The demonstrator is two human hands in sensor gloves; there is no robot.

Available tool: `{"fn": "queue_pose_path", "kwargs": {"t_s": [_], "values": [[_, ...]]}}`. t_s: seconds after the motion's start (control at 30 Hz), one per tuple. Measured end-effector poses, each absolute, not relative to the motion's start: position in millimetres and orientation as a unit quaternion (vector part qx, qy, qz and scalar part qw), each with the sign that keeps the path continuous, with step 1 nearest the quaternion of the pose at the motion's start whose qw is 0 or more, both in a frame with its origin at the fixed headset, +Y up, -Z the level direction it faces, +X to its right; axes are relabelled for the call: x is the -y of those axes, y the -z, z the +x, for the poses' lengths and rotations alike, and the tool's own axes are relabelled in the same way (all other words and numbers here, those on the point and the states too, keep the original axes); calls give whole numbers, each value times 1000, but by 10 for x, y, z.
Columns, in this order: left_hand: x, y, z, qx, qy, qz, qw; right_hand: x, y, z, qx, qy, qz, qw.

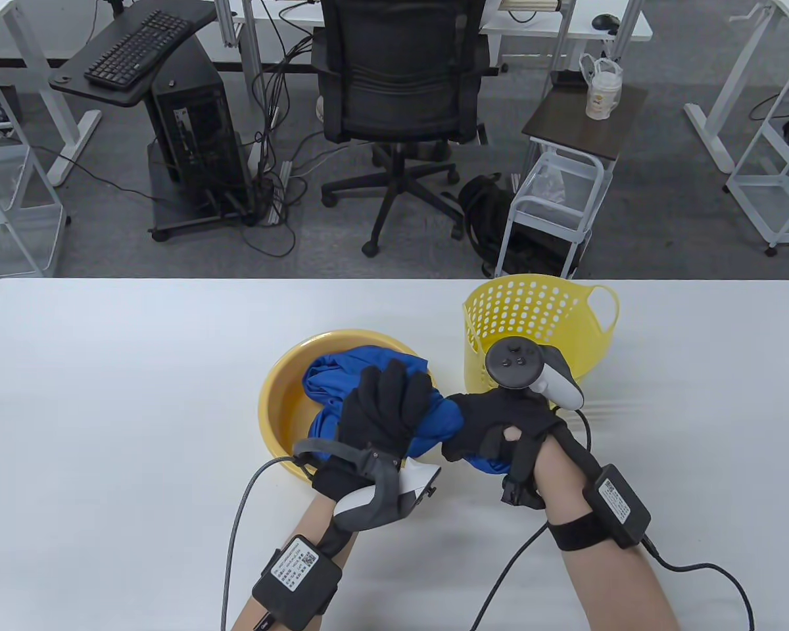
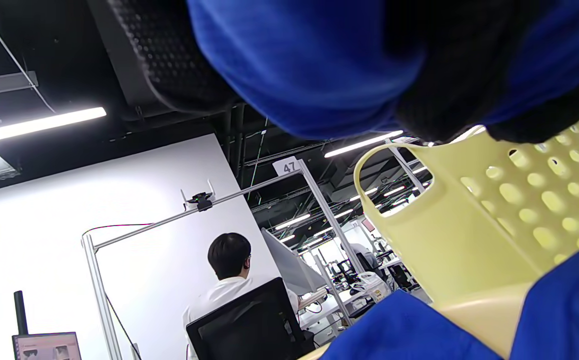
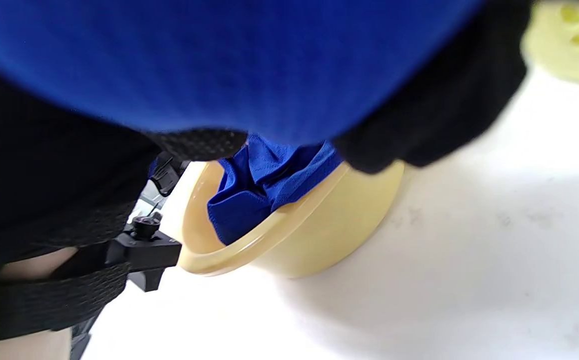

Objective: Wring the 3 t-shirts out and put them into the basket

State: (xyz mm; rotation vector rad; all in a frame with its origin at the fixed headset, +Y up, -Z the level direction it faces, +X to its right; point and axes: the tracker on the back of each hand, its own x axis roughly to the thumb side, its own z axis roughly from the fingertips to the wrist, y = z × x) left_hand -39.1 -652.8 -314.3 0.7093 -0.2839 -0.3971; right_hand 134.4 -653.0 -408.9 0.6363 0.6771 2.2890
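Observation:
A blue t-shirt (image 1: 442,420) is stretched between both hands just right of a yellow basin (image 1: 283,401). My left hand (image 1: 382,409) grips its left end over the basin's near right rim. My right hand (image 1: 493,430) grips the other end above the table. More blue cloth (image 1: 348,371) lies in the basin, also seen in the right wrist view as blue cloth (image 3: 254,195) inside the basin (image 3: 289,240). The yellow perforated basket (image 1: 539,322) stands behind my right hand; the left wrist view shows the basket (image 2: 474,220) close by, under the blue t-shirt (image 2: 309,60).
The white table (image 1: 105,407) has its far edge just behind the basket. Beyond it stand an office chair (image 1: 398,98), a small cart (image 1: 555,210) and a computer tower (image 1: 197,131). A person (image 2: 229,285) sits in the left wrist view's background.

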Motion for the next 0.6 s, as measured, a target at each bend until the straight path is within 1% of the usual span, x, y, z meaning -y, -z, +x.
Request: {"fn": "queue_pose_path", "kwargs": {"t_s": [0.07,0.13,0.27,0.37,0.4,0.47,0.5,0.53,0.6], "values": [[6522,3134,-378,135,193,343,910,6457,4046,1344,-237,-895,233,298],[6503,3122,-387,136,183,344,911,6418,4020,1339,-229,-899,232,291],[6493,3110,-387,134,188,342,911,6434,4022,1331,-234,-896,234,297],[6503,3118,-389,132,189,337,913,6421,3996,1301,-214,-912,223,270],[6503,3121,-390,131,189,337,913,6400,3971,1281,-196,-921,217,257],[6497,3124,-397,129,189,337,913,6321,3890,1210,-149,-950,198,191],[6490,3125,-410,127,187,340,913,6300,3861,1186,-134,-955,194,180],[6475,3127,-427,124,186,344,912,6270,3817,1142,-103,-963,193,156],[6455,3125,-457,120,181,346,913,6241,3765,1087,-81,-969,193,134]]}}
